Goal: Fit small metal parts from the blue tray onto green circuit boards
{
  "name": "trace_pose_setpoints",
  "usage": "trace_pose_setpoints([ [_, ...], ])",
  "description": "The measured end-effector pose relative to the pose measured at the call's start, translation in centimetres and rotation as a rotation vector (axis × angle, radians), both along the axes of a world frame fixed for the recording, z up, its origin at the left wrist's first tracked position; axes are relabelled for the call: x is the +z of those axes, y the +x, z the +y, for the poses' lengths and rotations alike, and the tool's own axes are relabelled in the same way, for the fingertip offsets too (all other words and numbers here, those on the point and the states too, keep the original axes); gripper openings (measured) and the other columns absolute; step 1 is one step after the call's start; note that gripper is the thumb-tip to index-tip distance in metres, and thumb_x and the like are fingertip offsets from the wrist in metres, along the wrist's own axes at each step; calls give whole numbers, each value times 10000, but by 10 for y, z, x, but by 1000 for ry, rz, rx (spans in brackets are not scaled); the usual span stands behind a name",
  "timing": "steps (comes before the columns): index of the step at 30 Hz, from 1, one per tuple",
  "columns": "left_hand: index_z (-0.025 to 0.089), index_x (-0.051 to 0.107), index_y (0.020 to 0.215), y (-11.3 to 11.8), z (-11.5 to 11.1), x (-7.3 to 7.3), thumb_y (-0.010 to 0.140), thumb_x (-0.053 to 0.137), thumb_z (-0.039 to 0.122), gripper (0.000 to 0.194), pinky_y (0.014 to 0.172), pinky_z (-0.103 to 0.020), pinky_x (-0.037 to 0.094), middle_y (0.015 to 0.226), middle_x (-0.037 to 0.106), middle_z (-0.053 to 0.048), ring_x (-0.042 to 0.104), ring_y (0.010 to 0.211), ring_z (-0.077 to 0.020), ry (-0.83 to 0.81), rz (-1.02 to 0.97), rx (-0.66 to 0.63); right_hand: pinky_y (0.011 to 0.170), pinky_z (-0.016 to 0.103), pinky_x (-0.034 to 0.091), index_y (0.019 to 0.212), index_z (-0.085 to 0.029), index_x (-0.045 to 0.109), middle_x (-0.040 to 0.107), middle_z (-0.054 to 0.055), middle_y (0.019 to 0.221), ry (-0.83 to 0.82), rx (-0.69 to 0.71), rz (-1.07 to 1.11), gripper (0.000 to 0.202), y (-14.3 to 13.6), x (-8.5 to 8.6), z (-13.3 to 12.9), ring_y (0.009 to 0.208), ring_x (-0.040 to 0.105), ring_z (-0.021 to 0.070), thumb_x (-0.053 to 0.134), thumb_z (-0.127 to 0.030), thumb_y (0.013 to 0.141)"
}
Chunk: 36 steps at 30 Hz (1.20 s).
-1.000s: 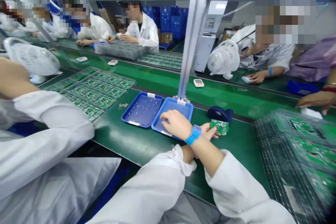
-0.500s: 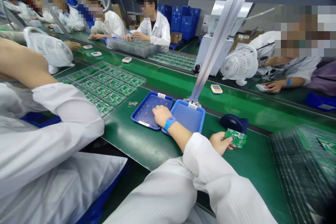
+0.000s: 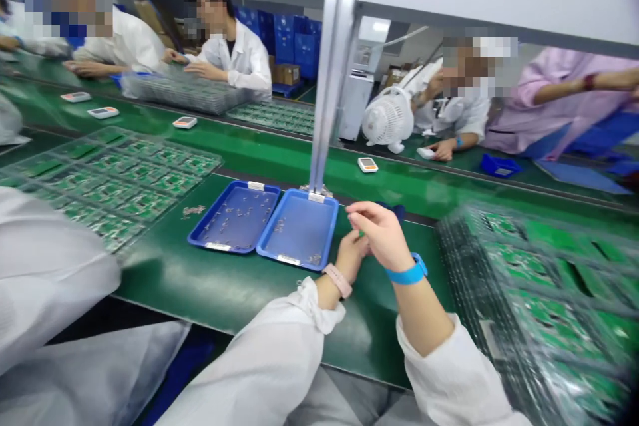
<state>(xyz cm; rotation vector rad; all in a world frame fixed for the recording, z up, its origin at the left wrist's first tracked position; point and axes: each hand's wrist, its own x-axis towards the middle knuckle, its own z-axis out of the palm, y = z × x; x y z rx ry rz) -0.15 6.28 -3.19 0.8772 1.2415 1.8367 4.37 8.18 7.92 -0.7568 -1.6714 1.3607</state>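
My left hand, with a pink band at the wrist, is closed on a green circuit board. Only a sliver of that board shows; my hands cover the rest. Over it, my right hand, wearing a blue wrist strap, has thumb and forefinger pinched together. Whatever lies between those fingertips is too small to make out. Just left of my hands is a blue tray with small metal parts in two corners. Beside it a second blue tray has small parts scattered over its bottom.
Stacked clear trays of circuit boards rise at the right. Another board tray lies at the left, near a neighbour's sleeve. A metal post stands behind the blue trays. Loose parts lie on the green bench.
My right hand has left the left-hand blue tray and come over to my left hand at the right. The view has turned to the right.
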Motion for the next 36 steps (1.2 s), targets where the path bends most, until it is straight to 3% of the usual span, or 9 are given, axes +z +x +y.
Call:
trace_pose_setpoints([
  [4, 97, 653, 995, -6, -1, 7, 800, 697, 381, 348, 600, -221, 551, 911, 706, -114, 697, 737, -170, -88, -255, -208, 778, 332, 514, 873, -204, 732, 731, 52, 897, 36, -227, -28, 173, 77, -43, 9, 818, 651, 185, 713, -341, 769],
  [8, 103, 642, 994, -11, -2, 9, 754, 719, 358, 359, 609, -211, 538, 908, 708, -106, 685, 738, -152, -138, -280, -165, 750, 330, 518, 881, -194, 701, 716, 47, 853, 139, -365, -102, 160, 101, -74, 11, 770, 641, 180, 681, -320, 782],
  [17, 113, 640, 971, -12, -2, 9, 738, 699, 354, 340, 586, -224, 530, 916, 715, -105, 690, 730, -162, -208, -186, -136, 772, 327, 501, 842, -212, 688, 698, 43, 844, 469, -356, -367, 126, 93, -81, 10, 802, 633, 186, 563, -204, 852],
  [24, 106, 640, 930, -10, -4, 14, 743, 682, 291, 267, 564, -213, 519, 859, 720, -99, 690, 704, -157, -240, -261, -147, 820, 339, 493, 849, -207, 668, 699, 59, 874, 572, -316, -432, 146, 89, -92, 14, 866, 631, 199, 529, -171, 878],
  [36, 99, 619, 888, -10, -2, 15, 780, 643, 229, 171, 567, -221, 508, 798, 708, -90, 681, 649, -150, -291, -317, -111, 844, 366, 485, 861, -206, 664, 701, 66, 882, 640, -302, -498, 166, 86, -96, 16, 883, 620, 213, 509, -169, 907],
])
